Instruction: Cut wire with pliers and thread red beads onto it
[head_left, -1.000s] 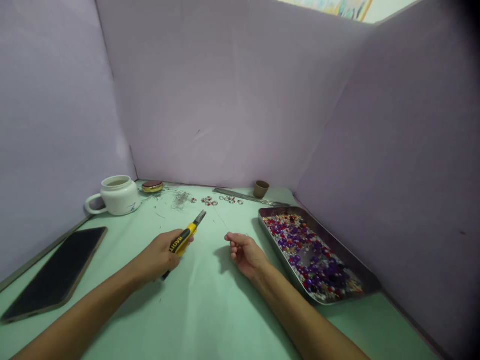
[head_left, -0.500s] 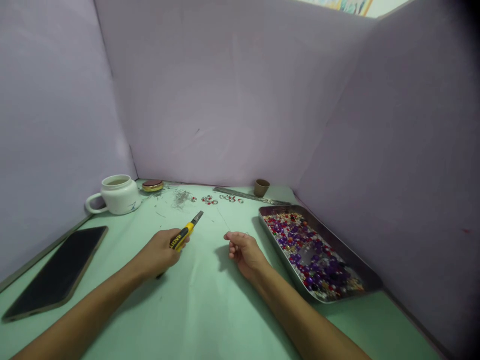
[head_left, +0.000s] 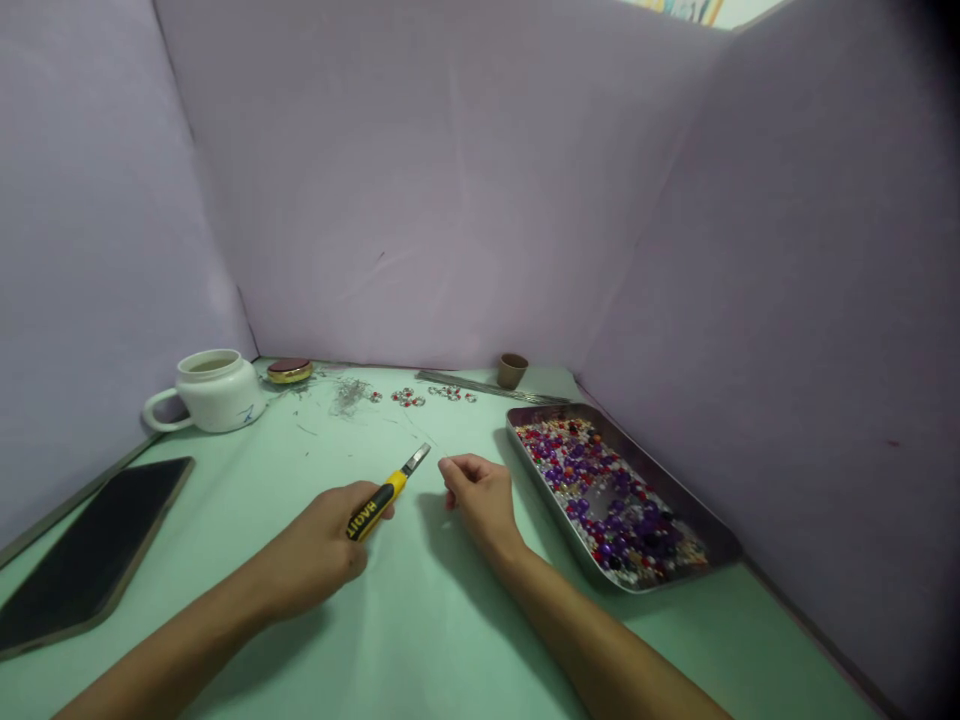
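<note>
My left hand [head_left: 326, 545] is closed around a yellow and black tool [head_left: 381, 505] with a short metal tip pointing up and to the right. Close to that tip, my right hand [head_left: 484, 500] pinches a thin wire [head_left: 424, 435] between thumb and forefinger; the wire is faint and runs up and to the left. Behind the hands lie small rings with red beads [head_left: 407, 397] and a tangle of fine wire bits [head_left: 349, 396]. To the right stands a metal tray [head_left: 559, 530] with purple, red and pale beads in it.
A white mug [head_left: 220, 392] and a dark phone [head_left: 90, 550] are on the left. At the back are a round red and gold case [head_left: 289, 371], a bundle of straight wires [head_left: 480, 385] and a small brown cup [head_left: 512, 371]. Pale walls enclose the table.
The tool in my left hand has moved right, its tip now nearer my right fingertips. My right hand has turned more palm-down. The view has shifted slightly.
</note>
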